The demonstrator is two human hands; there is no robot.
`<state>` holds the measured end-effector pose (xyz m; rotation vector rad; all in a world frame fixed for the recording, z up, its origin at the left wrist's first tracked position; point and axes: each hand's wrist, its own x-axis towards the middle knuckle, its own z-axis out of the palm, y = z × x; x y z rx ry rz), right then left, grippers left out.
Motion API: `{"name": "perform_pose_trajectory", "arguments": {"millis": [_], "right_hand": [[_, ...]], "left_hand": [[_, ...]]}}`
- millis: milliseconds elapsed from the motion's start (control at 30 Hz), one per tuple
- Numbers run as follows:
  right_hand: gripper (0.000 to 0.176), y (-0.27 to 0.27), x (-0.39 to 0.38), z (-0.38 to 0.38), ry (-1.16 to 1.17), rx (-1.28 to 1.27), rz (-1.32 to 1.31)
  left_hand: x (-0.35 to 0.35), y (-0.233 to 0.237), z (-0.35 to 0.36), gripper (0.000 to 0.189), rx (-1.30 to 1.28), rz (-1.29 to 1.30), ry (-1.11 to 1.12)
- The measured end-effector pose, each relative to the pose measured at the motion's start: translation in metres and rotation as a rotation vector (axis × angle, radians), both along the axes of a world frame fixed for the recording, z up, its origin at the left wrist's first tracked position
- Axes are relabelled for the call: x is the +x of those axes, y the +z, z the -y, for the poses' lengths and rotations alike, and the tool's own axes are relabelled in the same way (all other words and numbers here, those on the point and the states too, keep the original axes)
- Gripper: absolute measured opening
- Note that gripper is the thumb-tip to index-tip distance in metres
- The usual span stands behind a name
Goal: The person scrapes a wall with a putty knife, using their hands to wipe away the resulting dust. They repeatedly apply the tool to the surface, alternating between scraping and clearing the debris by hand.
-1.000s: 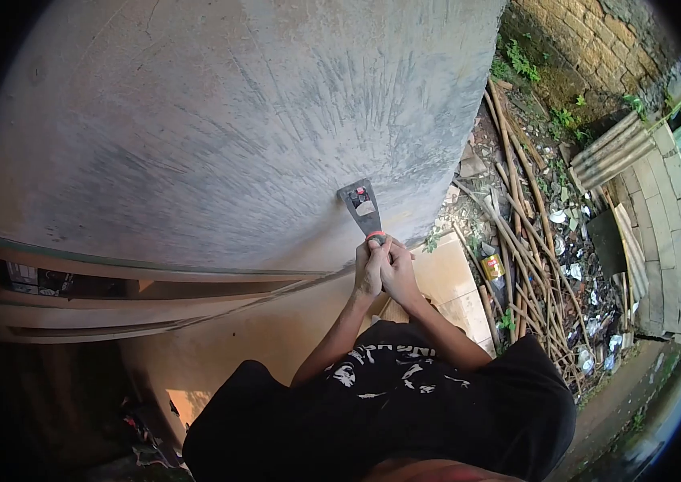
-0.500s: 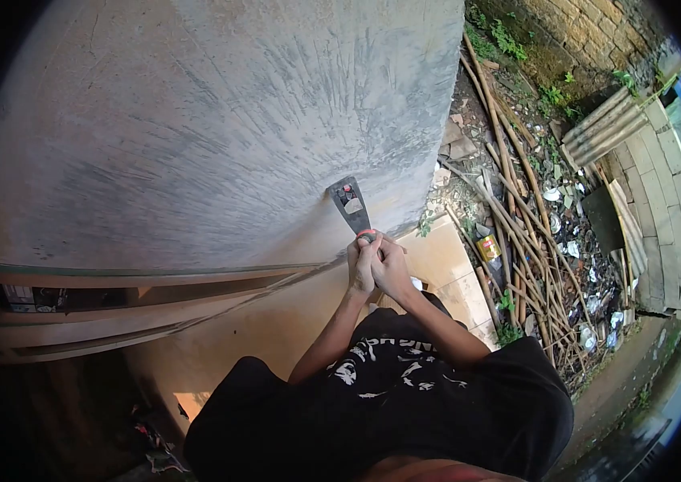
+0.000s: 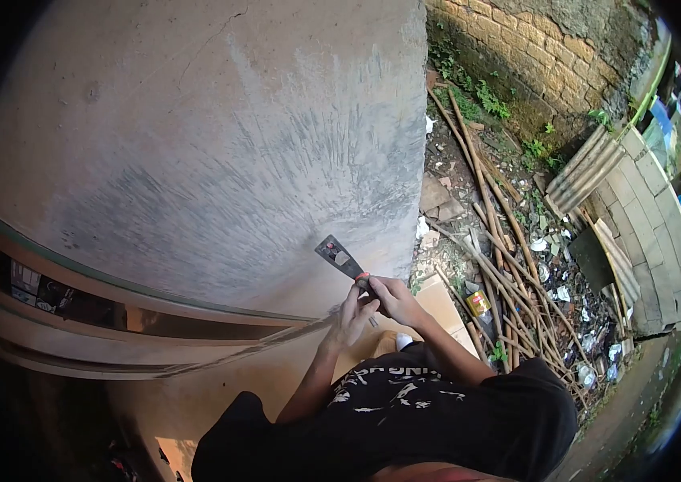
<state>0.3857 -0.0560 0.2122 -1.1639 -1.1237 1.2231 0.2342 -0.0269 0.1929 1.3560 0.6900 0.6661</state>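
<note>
A scraper (image 3: pixel 340 255) with a wide dark blade and a red-and-black handle points up and left in front of the scratched grey wall (image 3: pixel 276 161). My right hand (image 3: pixel 398 300) is wrapped round its handle. Just left of it, my left hand (image 3: pixel 351 318) has its fingers bent close to the handle's lower end; whether they grip it is hard to make out. The blade shows a few pale and reddish spots and appears to be apart from the wall, or very near it.
A window opening with a ledge (image 3: pixel 196 325) runs along the lower left. To the right lie bamboo poles (image 3: pixel 485 181), litter and a yellow package (image 3: pixel 478 304). Beyond them stand a mossy brick wall (image 3: pixel 541 48) and a block wall (image 3: pixel 646 209).
The view has shifted, and the scraper now tilts further left and sits lower in view. My hands, close together before, have moved slightly apart, with the left one lower.
</note>
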Motion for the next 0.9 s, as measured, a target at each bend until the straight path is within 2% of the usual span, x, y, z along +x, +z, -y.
{"name": "perform_pose_trajectory", "arguments": {"millis": [33, 67, 167, 200, 267, 300, 367, 400, 467, 500, 567, 700, 767, 900], "right_hand": [[0.041, -0.003, 0.011, 0.009, 0.027, -0.079, 0.011], [0.042, -0.004, 0.021, 0.018, 0.056, -0.161, 0.02], [0.036, 0.004, 0.04, 0.03, -0.054, -0.13, 0.026], [0.027, 0.011, 0.046, 0.032, -0.089, -0.088, 0.039], [0.022, 0.033, 0.054, 0.03, -0.129, -0.048, 0.052], [0.021, 0.039, 0.057, 0.028, -0.145, -0.021, 0.03], [0.02, 0.061, 0.058, 0.022, -0.146, 0.022, -0.04], [0.024, 0.078, 0.056, 0.019, -0.146, 0.032, -0.066], [0.028, 0.094, 0.052, 0.011, -0.149, 0.05, -0.111], [0.031, 0.1, 0.05, 0.007, -0.159, 0.069, -0.16], [0.032, 0.108, 0.049, -0.002, -0.12, 0.092, -0.188], [0.031, 0.124, 0.046, -0.011, -0.086, 0.112, -0.209], [0.028, 0.127, 0.049, -0.014, -0.082, 0.109, -0.238], [0.032, 0.134, 0.059, -0.021, -0.074, 0.098, -0.296]], "left_hand": [[-0.007, 0.012, 0.008, 0.056, 0.061, -0.166, -0.078], [-0.013, 0.023, 0.012, 0.056, 0.065, -0.158, -0.077], [-0.029, 0.052, 0.01, 0.049, 0.27, -0.38, -0.248], [-0.031, 0.065, 0.006, 0.049, 0.272, -0.376, -0.242], [-0.033, 0.093, -0.003, 0.039, 0.412, -0.52, -0.28], [-0.033, 0.106, -0.008, 0.039, 0.406, -0.52, -0.274], [-0.031, 0.131, -0.019, 0.03, 0.675, -0.55, -0.297], [-0.031, 0.142, -0.024, 0.03, 0.67, -0.549, -0.29], [-0.033, 0.163, -0.034, 0.02, 0.961, -0.565, -0.285], [-0.033, 0.171, -0.039, 0.02, 0.955, -0.565, -0.281], [-0.032, 0.186, -0.047, 0.013, 1.178, -0.523, -0.323], [-0.029, 0.213, -0.054, 0.011, 1.323, -0.506, -0.386], [-0.028, 0.219, -0.059, 0.009, 1.471, -0.536, -0.488], [-0.011, 0.239, -0.063, 0.008, 1.564, -0.538, -0.52]]}}
